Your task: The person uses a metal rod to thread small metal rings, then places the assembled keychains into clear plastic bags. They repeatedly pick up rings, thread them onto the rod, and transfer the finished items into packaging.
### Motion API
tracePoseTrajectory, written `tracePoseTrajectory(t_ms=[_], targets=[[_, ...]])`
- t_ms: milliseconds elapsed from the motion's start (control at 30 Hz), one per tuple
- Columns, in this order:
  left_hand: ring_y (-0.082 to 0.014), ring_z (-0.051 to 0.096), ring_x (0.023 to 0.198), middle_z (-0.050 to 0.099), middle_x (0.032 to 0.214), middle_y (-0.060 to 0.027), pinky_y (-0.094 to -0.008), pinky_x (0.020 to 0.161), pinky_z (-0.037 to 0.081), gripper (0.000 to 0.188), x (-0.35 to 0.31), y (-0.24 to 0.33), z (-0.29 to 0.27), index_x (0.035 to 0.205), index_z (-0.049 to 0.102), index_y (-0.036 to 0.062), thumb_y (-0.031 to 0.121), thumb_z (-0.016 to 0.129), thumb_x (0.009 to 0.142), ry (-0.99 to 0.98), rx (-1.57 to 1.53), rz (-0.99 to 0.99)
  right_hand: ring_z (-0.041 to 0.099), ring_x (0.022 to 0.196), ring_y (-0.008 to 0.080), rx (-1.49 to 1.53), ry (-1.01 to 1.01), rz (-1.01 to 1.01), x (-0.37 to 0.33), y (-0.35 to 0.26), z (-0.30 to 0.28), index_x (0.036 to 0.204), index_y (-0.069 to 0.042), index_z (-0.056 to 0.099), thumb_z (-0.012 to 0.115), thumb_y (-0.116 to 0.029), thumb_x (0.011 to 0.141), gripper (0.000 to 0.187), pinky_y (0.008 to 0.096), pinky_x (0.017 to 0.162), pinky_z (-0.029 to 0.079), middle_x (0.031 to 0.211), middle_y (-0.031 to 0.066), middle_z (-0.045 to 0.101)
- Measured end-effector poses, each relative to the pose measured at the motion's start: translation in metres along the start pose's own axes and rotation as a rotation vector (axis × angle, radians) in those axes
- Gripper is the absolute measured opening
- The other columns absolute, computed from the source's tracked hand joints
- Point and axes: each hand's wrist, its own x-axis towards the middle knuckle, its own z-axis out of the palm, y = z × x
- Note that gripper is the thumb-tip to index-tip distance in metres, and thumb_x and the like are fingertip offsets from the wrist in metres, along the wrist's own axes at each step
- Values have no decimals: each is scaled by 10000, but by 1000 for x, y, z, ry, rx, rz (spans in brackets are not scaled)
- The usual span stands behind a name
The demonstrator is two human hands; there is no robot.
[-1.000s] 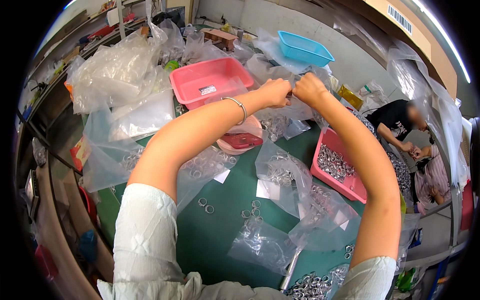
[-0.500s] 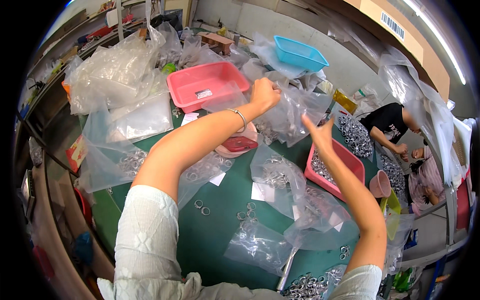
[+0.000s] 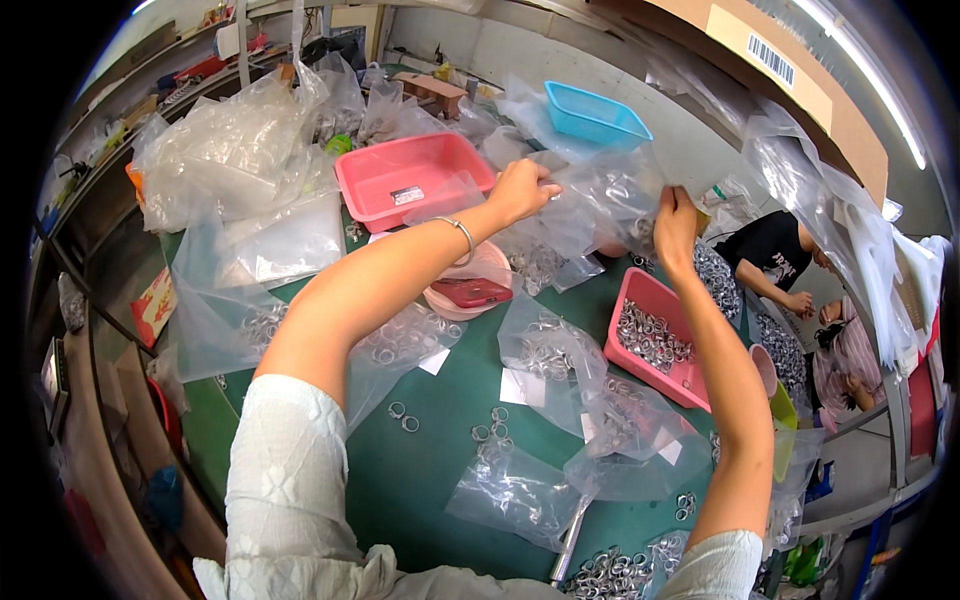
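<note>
A clear plastic bag [image 3: 608, 188] with some metal rings in it is stretched between my two hands above the far side of the green table. My left hand [image 3: 522, 190], wearing a bracelet at the wrist, pinches its left edge. At the opposite side my right hand [image 3: 676, 228] has its fingertips closed on the plastic. Under my right forearm stands a pink tray [image 3: 652, 375] of small ring-shaped metal clamps [image 3: 655, 336]. Below my left wrist, a red phone [image 3: 472, 291] lies across a round pink bowl [image 3: 455, 310].
An empty-looking pink basin [image 3: 375, 195] and a blue basket [image 3: 598, 115] stand at the back. Filled clear bags [image 3: 548, 350], loose clamps [image 3: 610, 572] and a metal rod [image 3: 570, 540] lie nearer. A co-worker [image 3: 775, 255] sits at the right beside clamp heaps.
My right hand has moved up and right, from spread fingers to a pinch on the bag. The bag has lifted and stretched between both hands. My left hand has barely moved.
</note>
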Motion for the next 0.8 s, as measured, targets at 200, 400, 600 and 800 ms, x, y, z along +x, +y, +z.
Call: tracePoseTrajectory(t_ms=[200, 400, 600, 800], targets=[[-373, 492, 1084, 524, 1105, -243, -420, 894, 400, 688, -27, 23, -11, 1159, 416, -44, 362, 737, 705, -42, 287, 28, 574, 841, 396, -285, -28, -165, 43, -31, -5, 931, -82, 538, 438, -278, 918, 220, 492, 680, 443, 901, 162, 617], [-399, 475, 1053, 475, 1104, -278, -435, 899, 396, 699, -32, -8, 9, 1127, 383, -71, 163, 805, 621, 79, 45, -34, 569, 850, 399, -402, -87, -175, 46, -37, 14, 933, -77, 522, 407, -287, 938, 239, 485, 684, 449, 918, 150, 608], [-423, 495, 1052, 417, 1165, -303, -445, 889, 438, 638, -36, -8, 37, 1120, 350, -62, 6, 741, 620, 335, 15, -503, 580, 862, 392, -419, -30, -75, 55, -37, 16, 919, -52, 508, 389, -284, 947, 262, 483, 692, 455, 928, 165, 605], [-381, 565, 986, 466, 1132, -278, -404, 770, 517, 603, -24, -6, 28, 1126, 347, -98, -14, 672, 625, 286, -308, -731, 611, 811, 380, -462, 70, -111, 59, -37, 14, 955, -70, 512, 387, -274, 948, 240, 483, 670, 484, 945, 133, 602]])
